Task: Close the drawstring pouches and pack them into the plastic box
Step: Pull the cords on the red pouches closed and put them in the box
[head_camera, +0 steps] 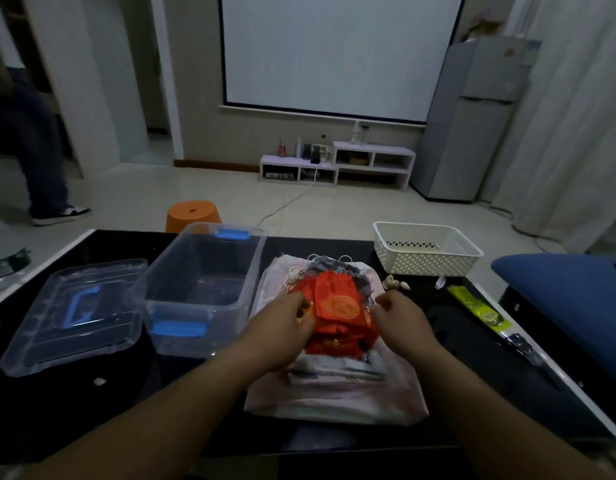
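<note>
Gripping from both sides in the head view, the left hand (285, 327) curls its fingers round the left edge of the red pouches (337, 306), and the right hand (400, 323) pinches their right edge, though whether it has cloth or only a cord I cannot tell. The red pouches lie on top of a pile (334, 386) of grey and pink pouches on the table (92, 410), just right of the box (246, 289), which holds nothing yet. The likeliest slip, I judge, is the red ones fanning out and sliding off the pile as they are lifted, since they lie loosely overlapped. White cords (294, 271) trail at the far edge and could snag and drag a neighbour along. A pouch packed with its mouth slack would leave the closing step undone. The left forearm passes close to the box and could nudge it. By count: two hands, one box with two blue latches, one lid (74, 317) left of it, one basket (427, 261) at the far right. At least two red pouches show; the pile's total is too layered to count.
</note>
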